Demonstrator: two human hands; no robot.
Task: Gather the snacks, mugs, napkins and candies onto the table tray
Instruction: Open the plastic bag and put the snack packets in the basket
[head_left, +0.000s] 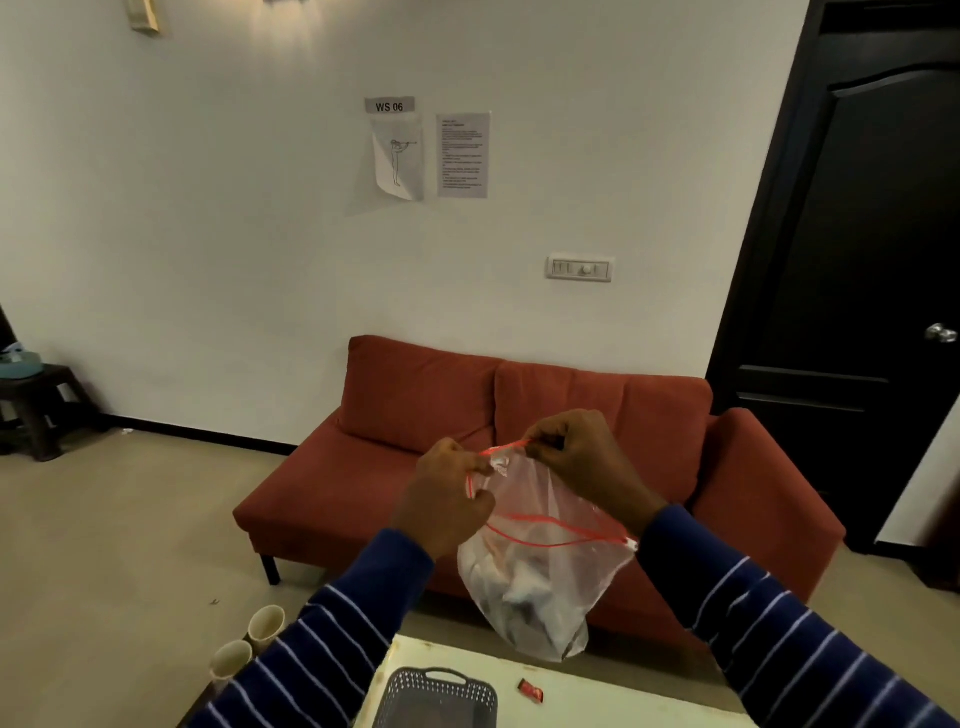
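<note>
A clear plastic zip bag (545, 582) with a red seal strip hangs in the air above the table, with white crumpled items inside. My left hand (447, 499) pinches the seal's left end. My right hand (582, 457) pinches the seal a little higher, to the right. Below, a dark perforated tray (436, 696) with a handle sits on the pale table (597, 701) at the bottom edge of the view. A small red wrapped candy (531, 691) lies on the table to the right of the tray. Two cream mugs (249, 642) stand low at the left, beside my left sleeve.
A red sofa (415, 415) stands behind the table against the white wall. A black door (857, 260) is at the right. A dark stool (36, 405) sits at the far left. Beige floor (130, 519) spreads out to the left of the sofa.
</note>
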